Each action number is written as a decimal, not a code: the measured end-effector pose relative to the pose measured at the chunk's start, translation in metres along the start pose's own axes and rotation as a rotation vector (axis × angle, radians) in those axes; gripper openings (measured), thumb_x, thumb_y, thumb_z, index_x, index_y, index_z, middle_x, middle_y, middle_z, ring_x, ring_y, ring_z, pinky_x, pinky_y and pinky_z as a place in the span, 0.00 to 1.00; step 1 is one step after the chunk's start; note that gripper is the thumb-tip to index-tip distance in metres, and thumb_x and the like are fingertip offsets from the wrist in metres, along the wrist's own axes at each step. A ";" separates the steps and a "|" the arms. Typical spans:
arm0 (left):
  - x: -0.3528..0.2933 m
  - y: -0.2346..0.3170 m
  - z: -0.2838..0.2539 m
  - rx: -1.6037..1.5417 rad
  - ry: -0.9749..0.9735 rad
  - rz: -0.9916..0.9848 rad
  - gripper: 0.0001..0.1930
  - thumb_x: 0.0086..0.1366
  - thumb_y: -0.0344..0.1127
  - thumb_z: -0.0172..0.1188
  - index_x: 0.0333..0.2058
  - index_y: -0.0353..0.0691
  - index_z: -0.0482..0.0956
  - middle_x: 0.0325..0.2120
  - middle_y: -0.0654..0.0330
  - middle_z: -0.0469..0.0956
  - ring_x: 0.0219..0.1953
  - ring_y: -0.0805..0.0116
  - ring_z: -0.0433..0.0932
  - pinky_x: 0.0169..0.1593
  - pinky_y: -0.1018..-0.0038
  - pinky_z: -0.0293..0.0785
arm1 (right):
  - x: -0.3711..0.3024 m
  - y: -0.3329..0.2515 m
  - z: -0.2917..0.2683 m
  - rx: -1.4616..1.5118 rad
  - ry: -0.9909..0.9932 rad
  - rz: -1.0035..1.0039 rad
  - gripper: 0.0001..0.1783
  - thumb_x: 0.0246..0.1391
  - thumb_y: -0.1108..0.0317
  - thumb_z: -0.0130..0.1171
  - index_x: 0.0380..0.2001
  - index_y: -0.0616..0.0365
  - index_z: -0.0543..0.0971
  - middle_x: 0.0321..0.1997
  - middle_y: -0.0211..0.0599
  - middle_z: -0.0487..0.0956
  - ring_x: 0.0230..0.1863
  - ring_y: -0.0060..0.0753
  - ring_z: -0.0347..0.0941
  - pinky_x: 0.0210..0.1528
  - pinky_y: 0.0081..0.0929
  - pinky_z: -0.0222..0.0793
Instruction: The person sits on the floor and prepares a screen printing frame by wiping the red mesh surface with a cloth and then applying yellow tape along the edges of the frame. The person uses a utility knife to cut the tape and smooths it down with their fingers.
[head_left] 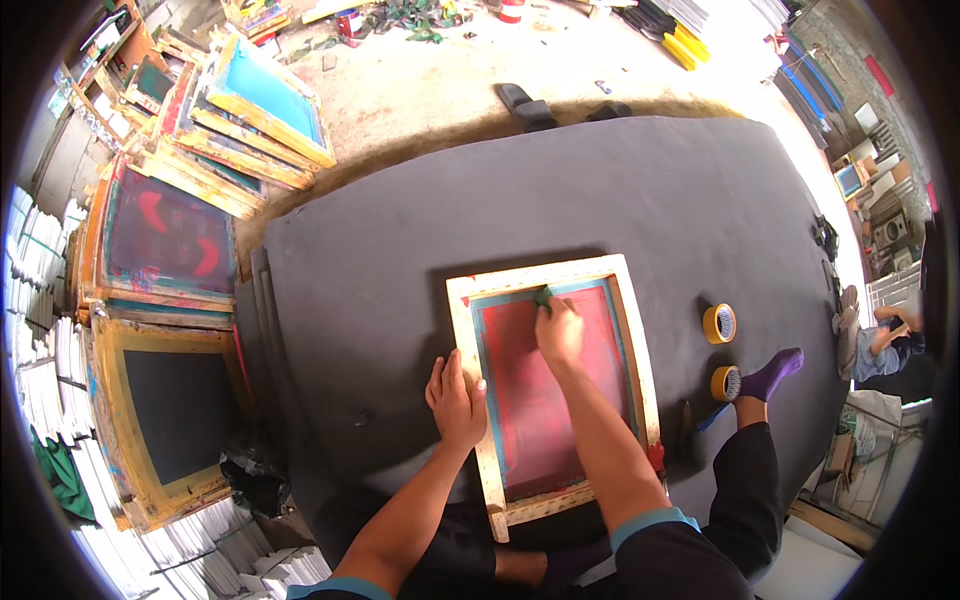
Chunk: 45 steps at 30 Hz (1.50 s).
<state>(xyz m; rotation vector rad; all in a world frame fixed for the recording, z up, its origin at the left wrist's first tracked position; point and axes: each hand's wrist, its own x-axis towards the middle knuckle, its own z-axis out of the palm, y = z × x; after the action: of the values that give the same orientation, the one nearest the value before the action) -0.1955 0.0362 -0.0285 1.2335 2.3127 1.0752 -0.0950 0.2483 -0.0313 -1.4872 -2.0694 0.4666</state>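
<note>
A screen printing frame [637,370] with pale wooden rails lies in front of me, its mesh [520,400] stained red inside a blue-green border. My left hand [459,405] holds the left rail, thumb on top of the wood and fingers along the outer side. Over the upper part of the mesh, my right hand [560,335] is closed around a small dark green cloth [543,296] and presses it near the top border. Most of the cloth is hidden by the fingers.
The frame rests on a large dark grey sheet stack [400,230]. Two yellow tape rolls [719,323] and a blue-handled tool [712,417] lie right, by my purple-socked foot [772,376]. More screen frames [165,240] lean left. A black plastic bag [255,472] sits lower left; another person [885,340] sits far right.
</note>
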 end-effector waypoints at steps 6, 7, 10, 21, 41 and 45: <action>-0.001 -0.004 -0.002 -0.014 -0.025 0.014 0.34 0.76 0.44 0.52 0.74 0.33 0.58 0.72 0.47 0.64 0.75 0.42 0.56 0.75 0.46 0.46 | -0.025 -0.045 0.037 0.063 -0.272 -0.321 0.04 0.55 0.73 0.63 0.30 0.63 0.80 0.35 0.52 0.81 0.40 0.60 0.81 0.43 0.52 0.79; -0.002 -0.004 -0.003 -0.012 -0.026 0.009 0.34 0.76 0.43 0.52 0.74 0.32 0.58 0.71 0.46 0.64 0.75 0.41 0.55 0.75 0.46 0.45 | -0.032 -0.048 0.033 0.124 -0.374 -0.398 0.03 0.55 0.73 0.63 0.31 0.63 0.81 0.35 0.51 0.81 0.39 0.59 0.81 0.42 0.50 0.79; -0.001 -0.006 -0.004 0.010 0.008 0.000 0.34 0.76 0.43 0.52 0.74 0.33 0.58 0.71 0.47 0.64 0.75 0.42 0.56 0.74 0.46 0.46 | -0.009 -0.038 -0.001 0.166 -0.336 -0.294 0.03 0.56 0.75 0.64 0.33 0.64 0.83 0.37 0.49 0.82 0.42 0.57 0.81 0.43 0.47 0.80; 0.000 -0.005 -0.006 0.004 -0.019 0.010 0.33 0.77 0.44 0.49 0.74 0.33 0.58 0.71 0.47 0.64 0.75 0.42 0.56 0.75 0.48 0.46 | -0.023 -0.051 -0.001 0.176 -0.710 -0.351 0.12 0.53 0.76 0.64 0.41 0.65 0.85 0.44 0.51 0.84 0.46 0.59 0.81 0.49 0.46 0.79; 0.001 -0.007 0.002 0.008 0.053 0.051 0.30 0.78 0.41 0.49 0.74 0.34 0.60 0.68 0.46 0.69 0.74 0.44 0.59 0.74 0.48 0.47 | -0.071 -0.039 -0.022 0.271 -0.467 -0.064 0.08 0.50 0.73 0.64 0.34 0.64 0.84 0.42 0.57 0.84 0.43 0.64 0.81 0.48 0.51 0.78; 0.001 -0.010 0.004 -0.001 0.041 0.066 0.31 0.78 0.41 0.49 0.74 0.34 0.60 0.68 0.47 0.69 0.75 0.45 0.58 0.75 0.48 0.46 | -0.104 -0.024 -0.013 0.153 -0.619 -0.201 0.07 0.50 0.74 0.62 0.34 0.63 0.84 0.42 0.56 0.84 0.44 0.65 0.81 0.48 0.53 0.78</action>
<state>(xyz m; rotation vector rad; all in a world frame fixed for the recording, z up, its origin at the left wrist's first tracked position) -0.1994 0.0352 -0.0384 1.3071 2.3160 1.1343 -0.0799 0.1418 -0.0314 -1.1139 -2.5405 1.0827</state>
